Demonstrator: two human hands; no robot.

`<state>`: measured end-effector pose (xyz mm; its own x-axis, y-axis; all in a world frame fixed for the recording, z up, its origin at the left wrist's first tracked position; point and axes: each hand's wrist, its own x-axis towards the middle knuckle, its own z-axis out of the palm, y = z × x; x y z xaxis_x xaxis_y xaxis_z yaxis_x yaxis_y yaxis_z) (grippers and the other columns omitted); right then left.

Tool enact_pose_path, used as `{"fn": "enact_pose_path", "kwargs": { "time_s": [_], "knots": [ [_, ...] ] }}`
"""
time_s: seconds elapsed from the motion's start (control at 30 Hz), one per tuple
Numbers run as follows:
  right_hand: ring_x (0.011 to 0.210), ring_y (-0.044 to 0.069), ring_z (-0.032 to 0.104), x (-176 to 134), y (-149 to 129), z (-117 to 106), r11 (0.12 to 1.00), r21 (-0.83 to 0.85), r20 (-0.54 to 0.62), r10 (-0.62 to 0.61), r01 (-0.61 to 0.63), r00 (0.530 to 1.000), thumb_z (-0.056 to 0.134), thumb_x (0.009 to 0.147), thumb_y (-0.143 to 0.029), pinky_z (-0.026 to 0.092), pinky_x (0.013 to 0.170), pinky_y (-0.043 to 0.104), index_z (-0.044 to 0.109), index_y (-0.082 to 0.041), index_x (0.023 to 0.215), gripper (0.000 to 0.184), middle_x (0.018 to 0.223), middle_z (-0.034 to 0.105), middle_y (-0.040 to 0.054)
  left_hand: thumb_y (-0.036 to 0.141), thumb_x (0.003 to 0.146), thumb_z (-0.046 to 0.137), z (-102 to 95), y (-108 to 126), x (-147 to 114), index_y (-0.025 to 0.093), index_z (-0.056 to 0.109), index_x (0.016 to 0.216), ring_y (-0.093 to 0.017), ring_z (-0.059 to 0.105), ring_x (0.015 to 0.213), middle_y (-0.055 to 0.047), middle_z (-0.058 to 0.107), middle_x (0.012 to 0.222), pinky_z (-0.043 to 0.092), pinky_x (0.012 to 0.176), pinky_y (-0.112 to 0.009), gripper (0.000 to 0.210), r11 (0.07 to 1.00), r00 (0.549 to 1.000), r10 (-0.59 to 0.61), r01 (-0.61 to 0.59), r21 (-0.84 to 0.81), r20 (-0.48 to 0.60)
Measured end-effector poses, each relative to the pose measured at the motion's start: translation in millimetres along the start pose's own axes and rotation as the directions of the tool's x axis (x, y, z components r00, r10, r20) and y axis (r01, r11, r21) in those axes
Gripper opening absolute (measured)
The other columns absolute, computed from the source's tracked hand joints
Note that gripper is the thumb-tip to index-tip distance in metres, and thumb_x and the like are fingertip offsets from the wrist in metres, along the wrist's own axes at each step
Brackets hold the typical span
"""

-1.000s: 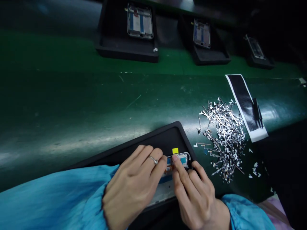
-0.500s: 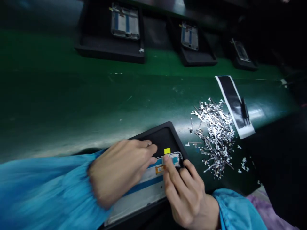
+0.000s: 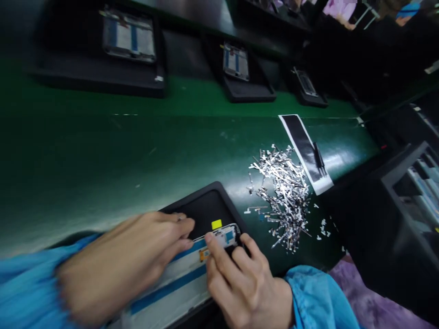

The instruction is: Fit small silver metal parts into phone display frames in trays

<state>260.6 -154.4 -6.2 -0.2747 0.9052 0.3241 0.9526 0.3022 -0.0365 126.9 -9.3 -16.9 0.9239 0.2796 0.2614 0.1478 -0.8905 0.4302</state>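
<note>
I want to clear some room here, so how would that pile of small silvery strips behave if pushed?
The pile of small silvery strips would probably spread rather than move as one, since the pieces lie loose and tangled, with strays around the edges. Each piece looks light, being small and thin. They seem likelier to slide than roll on the green tabletop, as many look flat.

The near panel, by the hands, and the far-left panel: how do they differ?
The near panel is partly covered by the left hand and right hand; the far-left panel has no hand over it. The near panel's yellow tab looks bright; the far-left panel's tab looks small and dull. Both have blue stripes and lie in black trays.
</note>
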Motion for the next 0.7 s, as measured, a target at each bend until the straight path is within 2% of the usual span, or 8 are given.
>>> {"fn": "enact_pose_path", "kwargs": {
  "time_s": [0.07,0.1,0.27,0.4,0.47,0.53,0.63,0.7],
  "knots": [
    [0.061,0.015,0.048,-1,1,-1,1.000,0.015,0.013,0.004,-0.004,1.000,0.035,0.079,-0.010,0.041,0.075,0.039,0.059,-0.010,0.088,0.026,0.112,0.056,0.0151,0.017,0.085,0.016,-11.6,5,15,0.021,0.057,0.058,-0.014,0.049,0.034,0.001,0.057,0.047,0.031,0.033,-0.024,0.050,0.999,0.996,-0.014,0.009,0.051,0.091],
    [0.061,0.015,0.048,-2,1,0,1.000,0.021,0.014,0.009,-0.009,1.000,0.034,0.079,-0.009,0.041,0.075,0.039,0.059,-0.009,0.089,0.027,0.113,0.055,0.0154,0.016,0.084,0.018,-15.7,6,18,0.021,0.057,0.060,-0.014,0.051,0.037,0.001,0.058,0.050,0.033,0.035,-0.024,0.046,0.998,0.988,-0.044,0.037,0.046,0.150],
    [0.063,0.016,0.047,-2,1,0,0.999,0.048,0.046,0.002,-0.004,0.999,0.030,0.078,-0.006,0.038,0.076,0.040,0.058,-0.008,0.092,0.032,0.116,0.053,0.0168,0.014,0.082,0.034,-22.0,6,12,0.019,0.055,0.068,-0.014,0.058,0.064,0.000,0.060,0.067,0.044,0.057,-0.022,0.026,0.972,0.915,-0.177,0.220,-0.081,0.361],
    [0.065,0.017,0.048,-3,1,0,0.998,0.059,0.057,0.004,-0.007,0.998,0.030,0.078,-0.006,0.037,0.077,0.040,0.058,-0.008,0.092,0.032,0.116,0.053,0.0175,0.016,0.083,0.033,-19.9,13,9,0.018,0.053,0.070,-0.016,0.058,0.069,-0.001,0.059,0.071,0.044,0.059,-0.025,0.024,0.943,0.853,-0.291,0.333,-0.023,0.433],
    [0.065,0.017,0.047,-4,1,0,0.998,0.068,0.056,0.007,-0.011,0.998,0.029,0.079,-0.007,0.037,0.076,0.040,0.058,-0.008,0.091,0.032,0.117,0.052,0.0176,0.016,0.085,0.030,-22.2,17,9,0.018,0.053,0.071,-0.017,0.059,0.074,-0.002,0.060,0.073,0.045,0.063,-0.026,0.027,0.934,0.840,-0.317,0.356,-0.005,0.441],
    [0.063,0.016,0.047,-5,1,2,0.997,0.077,0.054,0.012,-0.016,0.998,0.028,0.080,-0.007,0.037,0.076,0.040,0.058,-0.008,0.091,0.032,0.117,0.051,0.0174,0.018,0.087,0.025,-28.5,18,8,0.018,0.055,0.071,-0.016,0.058,0.075,-0.001,0.060,0.073,0.045,0.065,-0.026,0.034,0.943,0.866,-0.300,0.332,-0.012,0.399],
    [0.064,0.017,0.048,-5,0,4,0.996,0.081,0.049,0.027,-0.031,0.998,0.028,0.080,-0.006,0.038,0.075,0.041,0.057,-0.008,0.092,0.031,0.119,0.050,0.0172,0.030,0.089,0.015,-40.3,7,-1,0.019,0.058,0.077,-0.017,0.056,0.072,-0.002,0.059,0.079,0.046,0.061,-0.029,0.046,0.940,0.938,-0.327,0.311,0.141,0.118],
    [0.063,0.016,0.049,-3,0,5,0.997,0.075,0.032,0.033,-0.035,0.999,0.029,0.080,-0.005,0.038,0.074,0.041,0.058,-0.008,0.089,0.031,0.117,0.051,0.0177,0.040,0.088,0.013,-43.0,-4,-12,0.018,0.058,0.082,-0.020,0.054,0.069,-0.005,0.057,0.080,0.045,0.057,-0.033,0.051,0.893,0.940,-0.337,0.335,0.299,-0.045]
  ]
}}
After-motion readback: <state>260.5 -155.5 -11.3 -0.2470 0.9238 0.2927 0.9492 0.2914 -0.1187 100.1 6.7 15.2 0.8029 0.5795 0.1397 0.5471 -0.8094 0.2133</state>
